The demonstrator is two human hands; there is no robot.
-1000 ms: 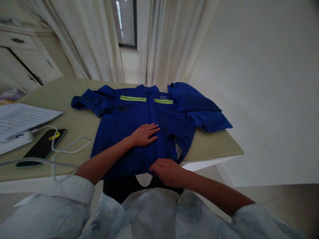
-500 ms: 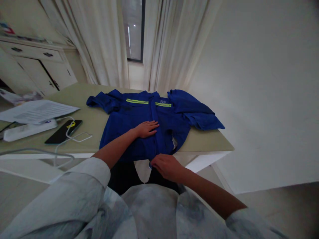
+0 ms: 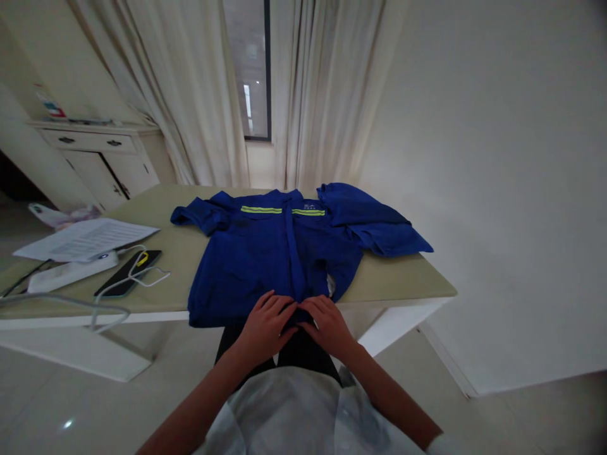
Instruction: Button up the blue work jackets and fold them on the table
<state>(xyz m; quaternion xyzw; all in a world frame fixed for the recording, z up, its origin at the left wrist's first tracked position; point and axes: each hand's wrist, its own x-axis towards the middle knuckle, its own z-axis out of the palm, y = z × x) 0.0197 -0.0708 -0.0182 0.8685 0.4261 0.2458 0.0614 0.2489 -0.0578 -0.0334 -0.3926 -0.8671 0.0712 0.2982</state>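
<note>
A dark blue work jacket [image 3: 265, 265] lies spread front-up on a beige tabletop [image 3: 393, 284], with yellow-green reflective stripes [image 3: 282, 210] across its chest. Its right-hand sleeve [image 3: 367, 218] is folded back and lies bunched beside the body. The other sleeve [image 3: 202, 216] is folded short. At the jacket's near hem, my left hand [image 3: 265, 325] and my right hand [image 3: 327, 325] sit side by side, fingers curled on the cloth. Both hands appear to pinch the hem at its middle. The fingers hide the cloth beneath them.
Left of the jacket lie papers [image 3: 90, 240], a white power strip [image 3: 71, 273], a black phone [image 3: 128, 273] and a white cable [image 3: 111, 303]. Curtains [image 3: 190, 95] and a window [image 3: 246, 63] stand behind the table, with a white cabinet [image 3: 99, 151] at back left.
My left hand has moved from the middle of the jacket down to the near hem, next to my right hand. The view has also tilted, showing more floor.
</note>
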